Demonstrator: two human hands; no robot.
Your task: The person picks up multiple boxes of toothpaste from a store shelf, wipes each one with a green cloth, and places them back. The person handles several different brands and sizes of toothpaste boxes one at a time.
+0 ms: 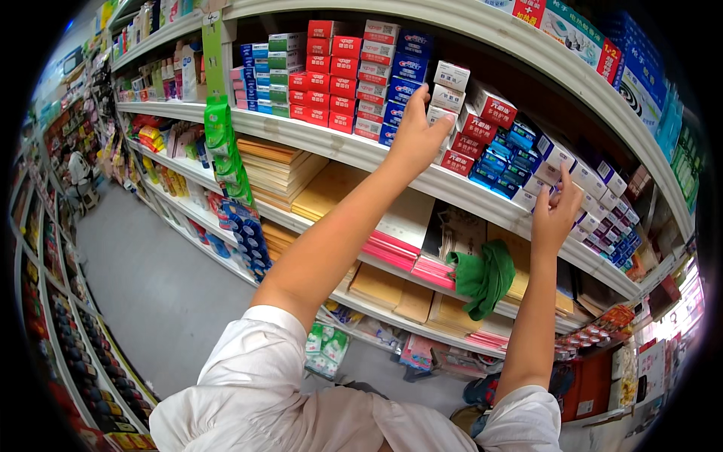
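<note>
On the upper shelf, my left hand point(417, 135) reaches between a stack of dark blue Crest toothpaste boxes point(410, 66) and a stack of white boxes point(450, 97). Its index finger lies along the blue boxes' edge, while the thumb is at the front of a white box. Further right, my right hand point(556, 212) is at white boxes with purple ends point(551, 155); its index finger extends onto one and the other fingers curl. No item shows inside either hand. Dark red boxes point(477, 125) and blue cartons point(497, 164) stand stacked between the hands.
Red boxes point(345, 79) stand stacked to the left. Below lie paper stacks point(277, 169) and a green cloth point(488, 277) hanging over a shelf edge. Green packets point(220, 147) hang at the shelf post. A grey aisle floor point(141, 243) runs left; a person point(79, 169) is far along it.
</note>
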